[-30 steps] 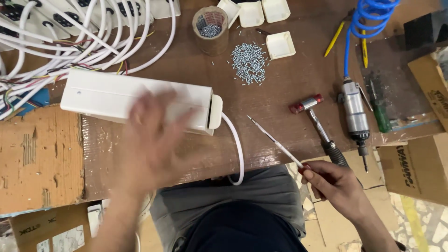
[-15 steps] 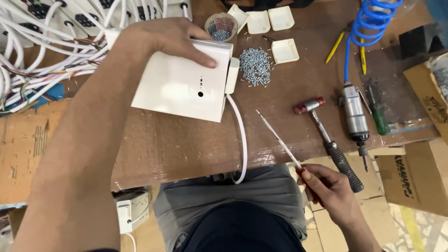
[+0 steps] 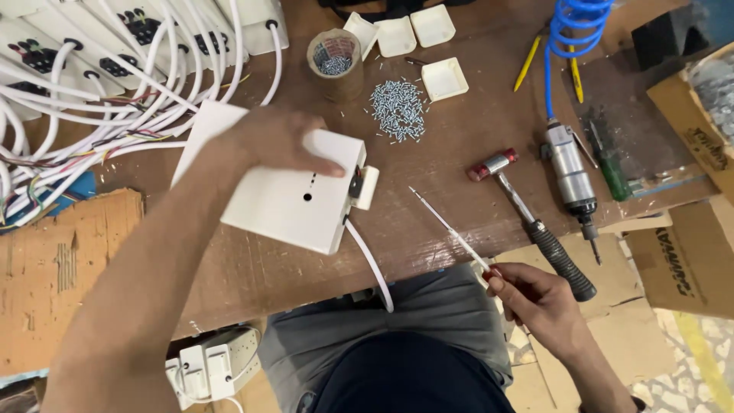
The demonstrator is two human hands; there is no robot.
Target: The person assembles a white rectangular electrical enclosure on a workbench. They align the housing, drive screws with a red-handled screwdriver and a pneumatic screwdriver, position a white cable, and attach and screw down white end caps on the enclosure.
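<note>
At frame centre-left the white casing (image 3: 287, 191) is pinned flat to the desk (image 3: 459, 183) under the left hand (image 3: 279, 138), while the screwdriver (image 3: 451, 229) is clenched in the right hand (image 3: 535, 298), so lining its tip up with a hole is judged the next need.

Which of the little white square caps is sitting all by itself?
The small white cap just right of the screw pile. The other three caps huddle together in a row at the table's far edge, above it.
</note>
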